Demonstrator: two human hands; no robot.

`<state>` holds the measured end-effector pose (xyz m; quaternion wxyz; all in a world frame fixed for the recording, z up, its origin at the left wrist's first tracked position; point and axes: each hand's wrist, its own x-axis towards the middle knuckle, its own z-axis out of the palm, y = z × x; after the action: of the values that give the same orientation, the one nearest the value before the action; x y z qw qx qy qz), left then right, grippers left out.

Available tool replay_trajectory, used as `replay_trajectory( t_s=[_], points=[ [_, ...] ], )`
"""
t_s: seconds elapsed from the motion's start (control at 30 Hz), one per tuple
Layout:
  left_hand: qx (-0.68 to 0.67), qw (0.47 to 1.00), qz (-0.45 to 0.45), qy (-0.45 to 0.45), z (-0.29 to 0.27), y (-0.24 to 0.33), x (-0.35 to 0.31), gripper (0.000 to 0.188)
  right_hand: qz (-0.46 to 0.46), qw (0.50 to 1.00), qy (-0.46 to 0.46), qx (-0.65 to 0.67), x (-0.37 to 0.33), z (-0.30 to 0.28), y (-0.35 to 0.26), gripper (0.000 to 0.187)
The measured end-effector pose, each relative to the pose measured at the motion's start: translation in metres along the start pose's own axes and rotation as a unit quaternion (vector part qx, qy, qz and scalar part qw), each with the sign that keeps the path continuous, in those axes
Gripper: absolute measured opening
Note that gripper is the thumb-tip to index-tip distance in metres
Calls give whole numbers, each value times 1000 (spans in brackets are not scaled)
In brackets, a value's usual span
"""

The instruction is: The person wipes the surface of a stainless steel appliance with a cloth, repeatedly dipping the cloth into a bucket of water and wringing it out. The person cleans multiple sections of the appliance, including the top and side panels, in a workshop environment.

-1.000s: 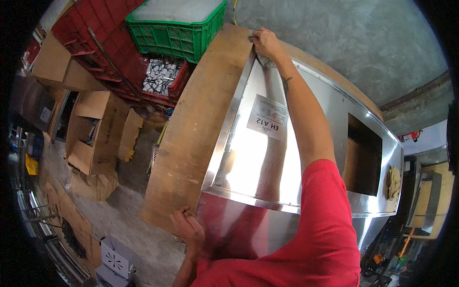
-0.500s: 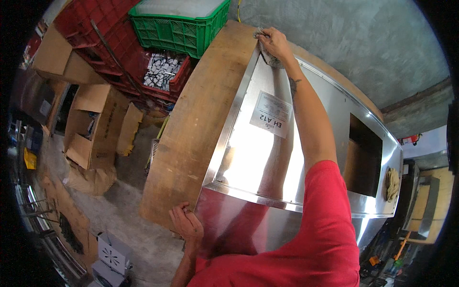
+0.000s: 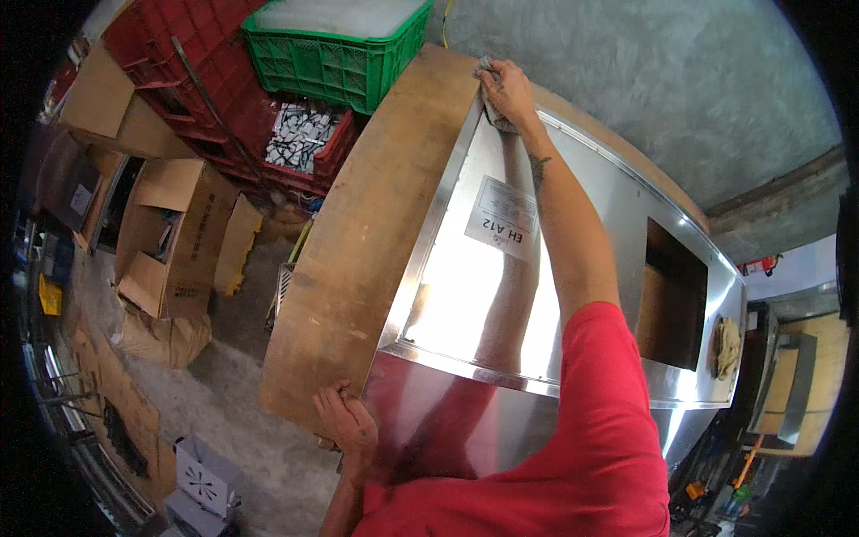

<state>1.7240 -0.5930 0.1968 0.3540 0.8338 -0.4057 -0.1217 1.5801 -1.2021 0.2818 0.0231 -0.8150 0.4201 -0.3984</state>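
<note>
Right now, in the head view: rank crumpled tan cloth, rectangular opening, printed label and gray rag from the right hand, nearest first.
From the right hand:
1. Gray rag: in its fingers, at the panel's far left corner.
2. Printed label: on the panel's left part.
3. Rectangular opening: toward the panel's right.
4. Crumpled tan cloth: near the panel's right end.

A head-worn fisheye looks down — near, over the metal panel [image 3: 470,295]

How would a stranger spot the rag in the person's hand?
Find the shiny metal piece on the brown board. At its far left corner, the right hand grips the rag. It's grey, unlike the tan cloth lying near the metal's right end.
</note>
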Motion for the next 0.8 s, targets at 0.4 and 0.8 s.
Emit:
replay_trajectory(
  t_s=[0.4,0.8],
  points=[
    [21,1000,3,-6,2,-5,-2,28,78,989,-106,68,-4,-31,6,40],
    [1,999,-36,-26,-1,1,-1,31,-84,994,-68,24,-4,-19,15,25]
  ],
)
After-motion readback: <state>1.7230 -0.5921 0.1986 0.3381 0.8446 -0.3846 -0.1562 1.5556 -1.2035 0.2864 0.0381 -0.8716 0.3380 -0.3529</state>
